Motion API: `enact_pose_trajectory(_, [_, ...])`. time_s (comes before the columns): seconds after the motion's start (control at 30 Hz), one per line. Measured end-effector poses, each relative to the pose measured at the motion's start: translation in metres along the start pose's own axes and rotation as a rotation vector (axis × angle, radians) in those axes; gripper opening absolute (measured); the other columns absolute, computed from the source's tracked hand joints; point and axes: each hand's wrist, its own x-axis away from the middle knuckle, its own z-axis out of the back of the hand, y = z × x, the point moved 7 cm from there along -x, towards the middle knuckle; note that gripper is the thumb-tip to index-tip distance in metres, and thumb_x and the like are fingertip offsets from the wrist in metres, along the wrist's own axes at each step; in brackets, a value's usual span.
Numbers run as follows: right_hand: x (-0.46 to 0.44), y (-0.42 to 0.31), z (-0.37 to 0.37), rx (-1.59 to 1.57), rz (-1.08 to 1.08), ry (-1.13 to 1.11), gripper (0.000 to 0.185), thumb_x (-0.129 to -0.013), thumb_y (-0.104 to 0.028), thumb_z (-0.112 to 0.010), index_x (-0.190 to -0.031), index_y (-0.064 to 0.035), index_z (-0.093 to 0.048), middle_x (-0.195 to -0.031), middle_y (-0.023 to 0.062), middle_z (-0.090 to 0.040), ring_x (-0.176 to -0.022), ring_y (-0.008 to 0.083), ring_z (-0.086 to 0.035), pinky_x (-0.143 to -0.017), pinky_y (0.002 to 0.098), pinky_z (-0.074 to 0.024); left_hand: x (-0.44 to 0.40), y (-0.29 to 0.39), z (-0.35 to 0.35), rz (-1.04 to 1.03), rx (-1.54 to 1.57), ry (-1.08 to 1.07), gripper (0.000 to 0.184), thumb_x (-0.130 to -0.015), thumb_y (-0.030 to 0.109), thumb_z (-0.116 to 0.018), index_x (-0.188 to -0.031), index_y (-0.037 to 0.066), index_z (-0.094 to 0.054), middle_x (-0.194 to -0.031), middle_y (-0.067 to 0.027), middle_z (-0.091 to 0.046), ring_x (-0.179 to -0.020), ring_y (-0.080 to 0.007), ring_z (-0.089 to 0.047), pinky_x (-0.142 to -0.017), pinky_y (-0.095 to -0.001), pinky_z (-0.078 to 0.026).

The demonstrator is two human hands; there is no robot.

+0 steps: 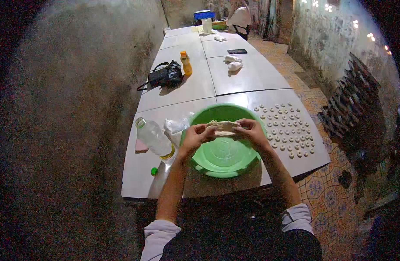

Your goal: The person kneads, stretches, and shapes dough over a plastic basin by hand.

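A pale lump of dough (225,127) is stretched between my two hands, over a wide green basin (204,167). My left hand (197,135) grips the dough's left end, fingers closed on it. At the other end, my right hand (251,132) pinches the dough between thumb and fingers. Inside, the basin's bottom shows a light whitish smear. To the right of it, several rows of small ring-shaped dough pieces (285,131) lie on the white table (248,182).
Left of the basin stand a clear bottle (155,138) with a little yellow liquid, a green cap (154,171), a pink object (141,146) and a plastic bag (176,126). Farther back are a black bag (165,76), an orange-capped bottle (186,64), white bundles (235,66) and a phone (237,51). A person (240,18) is beyond.
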Motion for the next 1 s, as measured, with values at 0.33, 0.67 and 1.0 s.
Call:
enact_pose_trajectory(0.33, [0.023,-0.049,-0.05,0.81,0.652,0.243,0.032,-0.069,0.001,-0.054,-0.101,0.002,-0.05,-0.093,0.02,-0.056,-0.082,0.0325,-0.057,-0.074,0.036,-0.0456,0.006,-0.006,-0.017,-0.116,0.052,0.24,0.026,-0.082,0.016,-0.055,-0.1,-0.003,-0.056,-0.08,-0.0043,-0.059,-0.07,-0.0095,-0.056,-0.066,-0.022,-0.048])
enact_pose_trajectory(0.67, [0.024,-0.037,-0.042,0.561,0.452,0.197,0.034,-0.068,-0.008,-0.065,-0.101,-0.0029,-0.055,-0.094,0.0116,-0.058,-0.076,0.0208,-0.06,-0.068,0.0298,-0.0479,0.007,-0.021,-0.015,-0.15,0.19,0.157,0.026,-0.082,0.017,-0.056,-0.101,-0.001,-0.056,-0.091,-0.0052,-0.06,-0.078,-0.0106,-0.058,-0.07,-0.023,-0.048])
enact_pose_trajectory(1.0, [0.021,-0.022,-0.048,0.55,0.429,0.125,0.023,-0.069,-0.008,-0.064,-0.092,-0.0033,-0.06,-0.08,0.011,-0.06,-0.066,0.0197,-0.059,-0.059,0.026,-0.048,0.017,0.002,-0.003,-0.21,-0.22,0.28,0.023,-0.077,0.013,-0.062,-0.092,-0.004,-0.059,-0.084,-0.0082,-0.063,-0.073,-0.011,-0.059,-0.065,-0.0232,-0.049])
